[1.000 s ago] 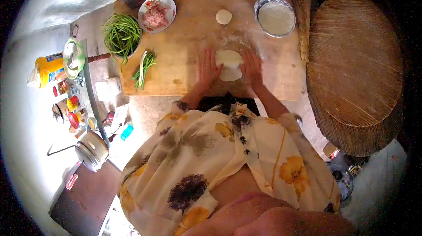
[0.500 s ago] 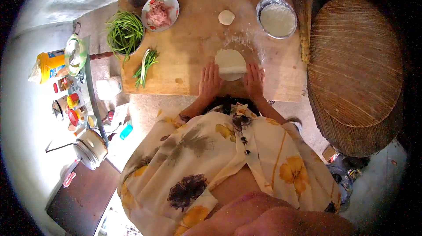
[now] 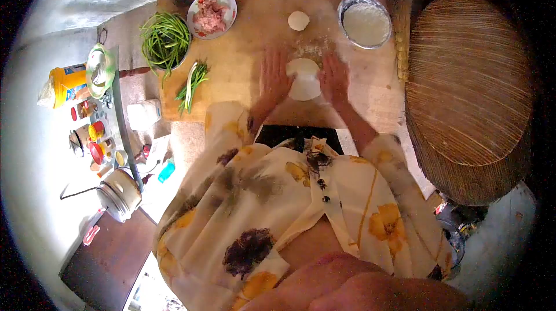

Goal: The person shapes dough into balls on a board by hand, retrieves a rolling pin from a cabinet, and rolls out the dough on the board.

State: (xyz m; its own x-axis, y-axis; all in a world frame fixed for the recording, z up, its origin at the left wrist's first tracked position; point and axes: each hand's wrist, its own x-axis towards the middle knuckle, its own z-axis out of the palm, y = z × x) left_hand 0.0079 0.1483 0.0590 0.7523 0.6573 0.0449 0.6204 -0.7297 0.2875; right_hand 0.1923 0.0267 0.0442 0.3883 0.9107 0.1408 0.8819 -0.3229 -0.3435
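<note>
A flattened round of dough (image 3: 304, 86) lies on the wooden board (image 3: 243, 79) in front of me. My left hand (image 3: 275, 78) is at its left edge, fingers stretched forward and flat. At the right edge my right hand (image 3: 334, 79) mirrors it, also with straight fingers. A pale band crosses the dough between the palms, like a rolling pin, but it blends with the dough and its ends are hidden under my hands. Farther back sits a smaller dough piece (image 3: 298, 21), with loose flour scattered between the two.
A metal bowl of flour (image 3: 366, 24) stands at the back right. On the left are a plate of minced meat (image 3: 211, 15), a bowl of green beans (image 3: 165, 41) and some spring onions (image 3: 192, 87). A large round woven lid (image 3: 469, 79) leans beyond the board's right edge.
Both hands have slid forward, away from my body, over the dough, and my forearms now reach farther onto the board. The pale band has moved forward with them.
</note>
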